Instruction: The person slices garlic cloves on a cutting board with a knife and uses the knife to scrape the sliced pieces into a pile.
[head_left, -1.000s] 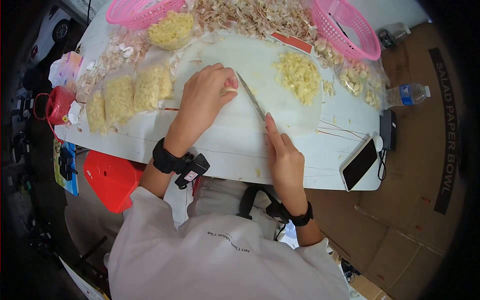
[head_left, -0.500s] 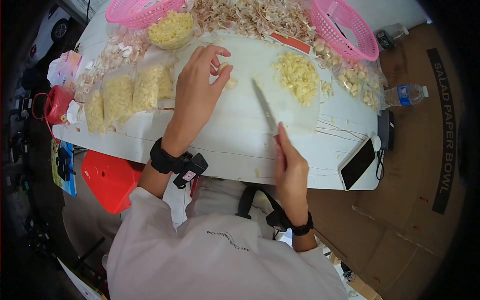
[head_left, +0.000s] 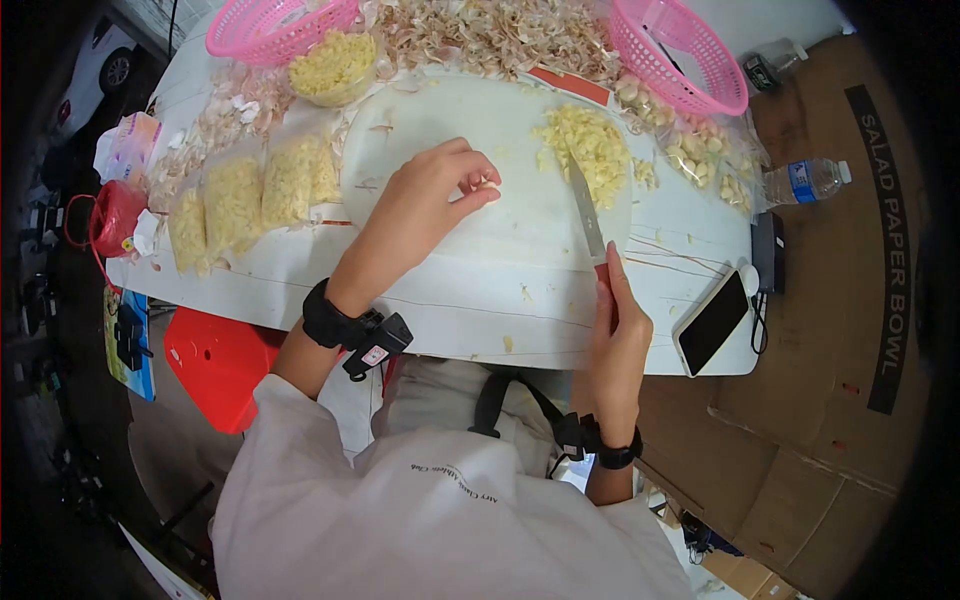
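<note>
My left hand (head_left: 432, 200) pinches a small garlic clove (head_left: 487, 185) above the middle of the round white cutting board (head_left: 440, 110). In my right hand (head_left: 618, 340) is a knife (head_left: 588, 215) with a red handle. Its blade points away from me, with the tip at the heap of chopped garlic (head_left: 590, 150) on the right of the board. Bits of peel lie on the board's left side.
Bags of chopped garlic (head_left: 235, 200) and a filled bowl (head_left: 335, 68) stand left. Garlic peels (head_left: 490, 38) and two pink baskets (head_left: 725, 60) line the back. A phone (head_left: 712, 322), bagged cloves (head_left: 695, 155) and a bottle (head_left: 808, 182) are right.
My right hand and the knife have moved right, bringing the blade to the chopped heap. My left hand has come nearer to me and slightly right, still pinching a clove.
</note>
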